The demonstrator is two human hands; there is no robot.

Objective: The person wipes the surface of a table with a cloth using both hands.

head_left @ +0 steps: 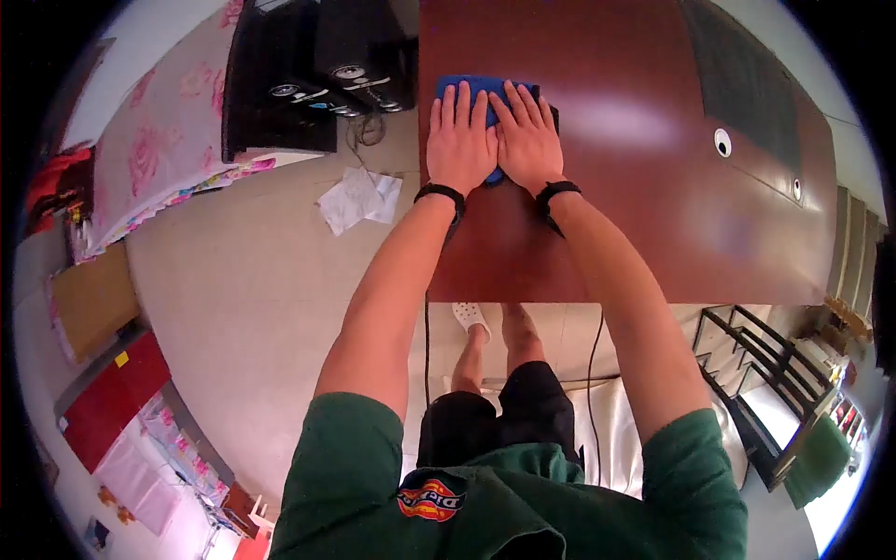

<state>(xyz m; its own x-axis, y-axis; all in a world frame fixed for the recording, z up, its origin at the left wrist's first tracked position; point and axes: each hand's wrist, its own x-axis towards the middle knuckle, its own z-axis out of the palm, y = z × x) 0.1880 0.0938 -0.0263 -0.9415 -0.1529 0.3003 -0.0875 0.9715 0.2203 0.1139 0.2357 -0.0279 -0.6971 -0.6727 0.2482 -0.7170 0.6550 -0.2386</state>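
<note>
Both of my hands press flat, side by side, on a folded blue cloth point(492, 84) near the left edge of a glossy reddish-brown tabletop point(635, 215). My left hand point(462, 145) has its fingers stretched out and slightly apart over the cloth's left half. Over the right half lies my right hand point(529, 145), fingers also extended, its thumb close to the left thumb. Much of the cloth is hidden under the palms; blue shows at its far edge and between the hands. Each wrist wears a black band.
Black speaker-like boxes point(364, 56) stand left of the tabletop, beside a pink floral-covered surface point(159, 140). White papers point(355, 201) and a cable lie on the floor. Two round white discs point(722, 143) sit on the tabletop's right side. A black metal rack point(765, 364) stands at lower right.
</note>
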